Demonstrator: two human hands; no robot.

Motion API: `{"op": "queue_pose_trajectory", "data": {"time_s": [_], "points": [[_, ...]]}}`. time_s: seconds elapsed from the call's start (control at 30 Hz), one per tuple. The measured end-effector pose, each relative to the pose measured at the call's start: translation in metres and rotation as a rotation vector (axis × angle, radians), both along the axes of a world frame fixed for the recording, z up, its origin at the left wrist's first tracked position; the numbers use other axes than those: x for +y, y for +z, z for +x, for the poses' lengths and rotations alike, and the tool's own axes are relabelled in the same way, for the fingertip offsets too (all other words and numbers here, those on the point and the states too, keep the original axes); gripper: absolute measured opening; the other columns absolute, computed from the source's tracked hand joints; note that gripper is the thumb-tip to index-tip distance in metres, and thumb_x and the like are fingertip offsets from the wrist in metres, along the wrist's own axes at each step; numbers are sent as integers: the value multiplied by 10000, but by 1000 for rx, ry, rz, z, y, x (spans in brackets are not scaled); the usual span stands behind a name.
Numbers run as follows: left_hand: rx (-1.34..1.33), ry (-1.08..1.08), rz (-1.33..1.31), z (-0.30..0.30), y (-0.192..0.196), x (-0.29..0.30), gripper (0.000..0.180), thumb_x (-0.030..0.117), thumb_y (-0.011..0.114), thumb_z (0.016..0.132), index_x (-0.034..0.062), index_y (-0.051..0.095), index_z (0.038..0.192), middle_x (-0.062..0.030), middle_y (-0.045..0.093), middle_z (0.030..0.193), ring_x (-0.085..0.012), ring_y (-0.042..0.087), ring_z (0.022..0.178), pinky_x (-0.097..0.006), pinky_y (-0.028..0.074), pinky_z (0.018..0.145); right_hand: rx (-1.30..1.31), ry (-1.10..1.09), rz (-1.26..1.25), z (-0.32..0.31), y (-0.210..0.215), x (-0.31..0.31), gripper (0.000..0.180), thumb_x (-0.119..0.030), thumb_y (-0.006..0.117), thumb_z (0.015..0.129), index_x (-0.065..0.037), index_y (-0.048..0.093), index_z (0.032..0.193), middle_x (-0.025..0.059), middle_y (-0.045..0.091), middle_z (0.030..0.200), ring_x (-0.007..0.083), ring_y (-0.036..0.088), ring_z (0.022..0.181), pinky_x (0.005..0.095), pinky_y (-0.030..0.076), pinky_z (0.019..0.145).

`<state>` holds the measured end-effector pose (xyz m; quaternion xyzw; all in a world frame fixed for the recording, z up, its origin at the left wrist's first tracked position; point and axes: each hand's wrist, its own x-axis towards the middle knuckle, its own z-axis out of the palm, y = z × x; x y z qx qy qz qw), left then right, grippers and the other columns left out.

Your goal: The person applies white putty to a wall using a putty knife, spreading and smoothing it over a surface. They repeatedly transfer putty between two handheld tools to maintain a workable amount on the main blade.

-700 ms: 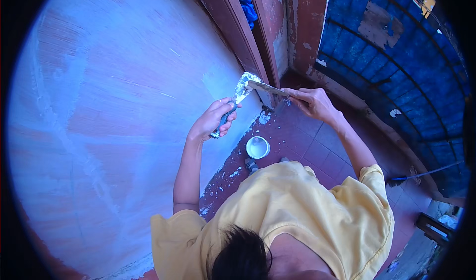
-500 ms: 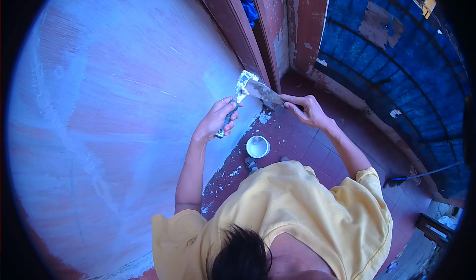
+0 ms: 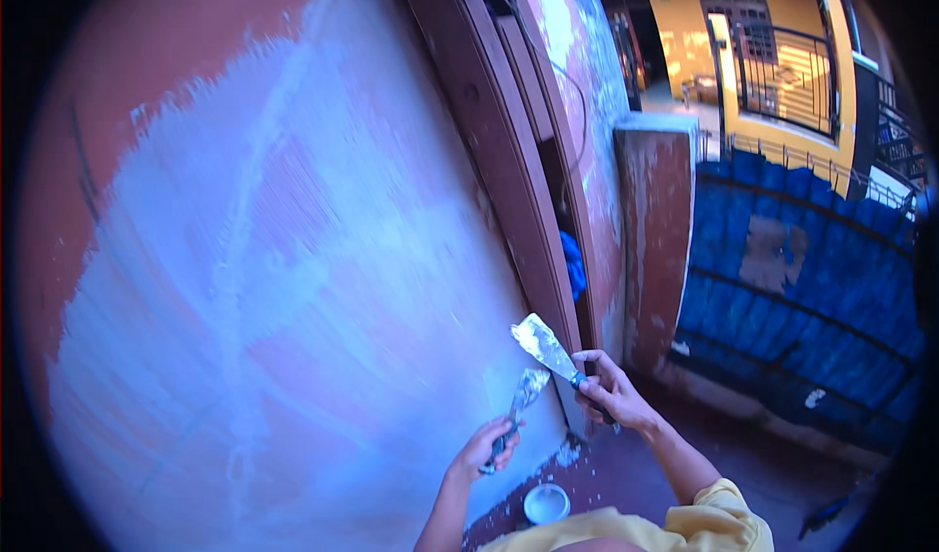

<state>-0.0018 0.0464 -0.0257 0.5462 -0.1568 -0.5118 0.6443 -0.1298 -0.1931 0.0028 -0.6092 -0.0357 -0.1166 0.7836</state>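
Note:
My left hand [image 3: 486, 445] is wrapped round the dark handle of a putty knife [image 3: 529, 389], its blade smeared with white filler and pointing up. Higher and to the right, my right hand [image 3: 613, 392] grips a second putty knife [image 3: 550, 349] by its handle. White paste sits at the tip of that wider blade, which tilts up and left toward the wall. The two blades are apart. Along the left stands a reddish wall [image 3: 293, 288] with a broad, streaky white coat. Below my hands, a white tub [image 3: 546, 504] rests on the floor.
A brown wooden frame [image 3: 499, 141] borders the coated wall on its right, with blue cloth [image 3: 572, 266] in its gap. Beyond stand a worn pillar [image 3: 657, 229] and a blue sheet gate [image 3: 831, 268]. White spatter marks the red floor near the tub. A brush [image 3: 824, 515] lies at the lower right.
The view has tilted up, showing more wall and a yellow house beyond the gate. The two blades, touching before, have separated. The right-hand knife now points up and left.

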Motion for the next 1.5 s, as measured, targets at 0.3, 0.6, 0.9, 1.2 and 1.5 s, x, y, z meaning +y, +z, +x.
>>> {"op": "queue_pose_trajectory", "data": {"time_s": [0.3, 0.6, 0.9, 1.2, 1.5], "points": [[-146, -101, -100, 45, 52, 84, 363, 238, 413, 975, -20, 430, 1229, -34, 420, 734, -71, 414, 438, -220, 369, 369, -678, 267, 321, 127, 205, 1, 425, -194, 509, 947, -23, 362, 1307, 29, 511, 781, 48, 480, 512, 172, 415, 392], [-174, -235, -70, 129, 54, 133, 334, 224, 399, 989, -4, 435, 1230, -28, 437, 743, -67, 405, 438, -217, 353, 383, -952, 404, 408, 240, 414, 2, 271, -103, 386, 977, -6, 339, 1225, 77, 518, 850, 65, 464, 583, 170, 428, 443], [-213, -475, -64, 193, 23, 127, 285, 216, 390, 1000, 31, 441, 1211, -10, 439, 740, -72, 412, 452, -209, 349, 392, -953, 414, 650, 327, 463, 8, 88, -94, 366, 976, -17, 352, 1015, 82, 515, 832, 60, 463, 580, 167, 417, 440], [-110, -326, -265, 191, 14, 128, 280, 311, 475, 947, 86, 635, 995, -132, 671, 847, -228, 635, 660, -407, 537, 610, -940, 222, 330, 326, 445, 5, 107, -84, 390, 966, -49, 295, 1003, 88, 491, 852, 41, 433, 576, 139, 356, 412], [-121, -320, -263, 190, 18, 129, 234, 302, 482, 956, 124, 603, 1049, -52, 636, 834, -168, 617, 747, -331, 530, 663, -839, -467, 5, 306, 454, 9, 250, -107, 451, 956, 23, 463, 1169, 79, 537, 804, 79, 448, 558, 214, 401, 422]]}}
